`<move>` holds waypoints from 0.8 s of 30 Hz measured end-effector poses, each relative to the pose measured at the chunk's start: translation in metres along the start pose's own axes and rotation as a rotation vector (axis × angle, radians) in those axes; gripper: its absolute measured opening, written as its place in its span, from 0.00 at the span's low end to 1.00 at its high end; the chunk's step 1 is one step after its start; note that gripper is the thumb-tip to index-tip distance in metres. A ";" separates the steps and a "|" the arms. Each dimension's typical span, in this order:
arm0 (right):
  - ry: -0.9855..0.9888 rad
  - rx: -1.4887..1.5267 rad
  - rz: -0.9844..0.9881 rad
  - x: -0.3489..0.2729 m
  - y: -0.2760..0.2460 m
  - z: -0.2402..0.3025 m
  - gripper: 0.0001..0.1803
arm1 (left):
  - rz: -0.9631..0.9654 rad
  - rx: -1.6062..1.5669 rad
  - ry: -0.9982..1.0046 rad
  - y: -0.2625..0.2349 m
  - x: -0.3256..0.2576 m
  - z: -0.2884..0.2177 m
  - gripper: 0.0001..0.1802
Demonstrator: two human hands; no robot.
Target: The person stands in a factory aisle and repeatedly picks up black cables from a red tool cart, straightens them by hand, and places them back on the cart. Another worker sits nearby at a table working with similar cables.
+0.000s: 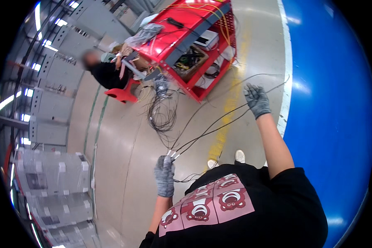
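Both my hands wear grey work gloves. My left hand (164,175) is closed on a bunch of thin black cables (202,135), which have short white sleeves (174,156) just beyond the fingers. From there the cables stretch up and right to my right hand (257,100), raised at arm's length with its fingers curled round them. Loose cable tails stick out past the right hand over the white floor line. Another thin cable strand arcs between the two sides. A loose coil of black cable (162,115) lies on the floor ahead of my left hand.
A red tool cart (165,41) with cables on top and boxes on its shelves stands ahead. Left of it a person in black (109,74) sits on a red stool (122,94). Wrapped grey packages (56,171) are stacked at left. Blue flooring (326,103) lies at right.
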State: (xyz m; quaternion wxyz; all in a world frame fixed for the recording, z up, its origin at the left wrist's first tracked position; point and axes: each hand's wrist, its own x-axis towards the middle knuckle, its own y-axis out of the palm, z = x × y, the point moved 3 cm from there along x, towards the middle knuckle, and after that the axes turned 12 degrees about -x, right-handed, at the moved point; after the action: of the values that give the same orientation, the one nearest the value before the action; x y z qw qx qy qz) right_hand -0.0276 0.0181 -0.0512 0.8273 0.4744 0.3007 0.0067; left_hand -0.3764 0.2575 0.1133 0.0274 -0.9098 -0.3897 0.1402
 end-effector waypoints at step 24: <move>0.486 -0.377 0.408 -0.194 0.084 -0.184 0.15 | 0.171 -0.271 0.223 0.078 0.001 0.022 0.29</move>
State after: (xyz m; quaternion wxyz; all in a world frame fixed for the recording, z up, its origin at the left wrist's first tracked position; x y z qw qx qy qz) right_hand -0.2559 0.1507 0.0422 0.7863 0.3485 0.3811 0.3392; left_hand -0.3275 0.2028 0.0799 -0.0644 -0.9448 -0.3210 -0.0135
